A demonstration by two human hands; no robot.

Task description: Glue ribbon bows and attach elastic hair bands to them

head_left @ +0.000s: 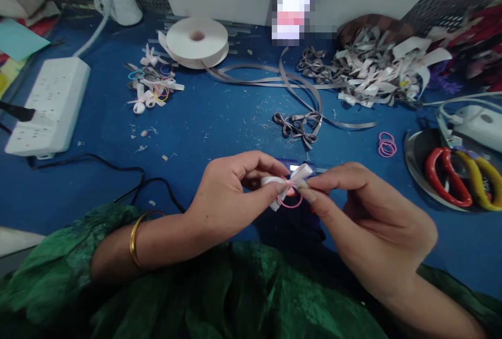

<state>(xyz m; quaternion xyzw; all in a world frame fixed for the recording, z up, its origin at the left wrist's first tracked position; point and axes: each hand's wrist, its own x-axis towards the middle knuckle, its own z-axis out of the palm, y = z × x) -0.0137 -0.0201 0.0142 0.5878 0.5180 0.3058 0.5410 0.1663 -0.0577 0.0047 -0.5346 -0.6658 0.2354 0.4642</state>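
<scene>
Between my two hands is a white ribbon bow [301, 172] with a pink elastic hair tie [291, 205] hanging below its middle. My left hand [239, 187] pinches the bow's left side between thumb and fingers. On the other side, the thumb and forefinger of my right hand [353, 208] are closed on the bow near its centre. A dark blue object [309, 218] lies partly hidden behind and under the bow. Beyond my hands are several small grey ribbon bows [304, 127], and pink hair ties [387, 145] lie to the right.
A white ribbon spool [196, 41] stands at the back with grey ribbon [254, 80] trailing right. Finished-looking bows [151, 85] sit at left, a large ribbon pile [376, 67] at right. A power strip [50, 106], a black cord [145, 177] and red-handled scissors [447, 177] flank my hands.
</scene>
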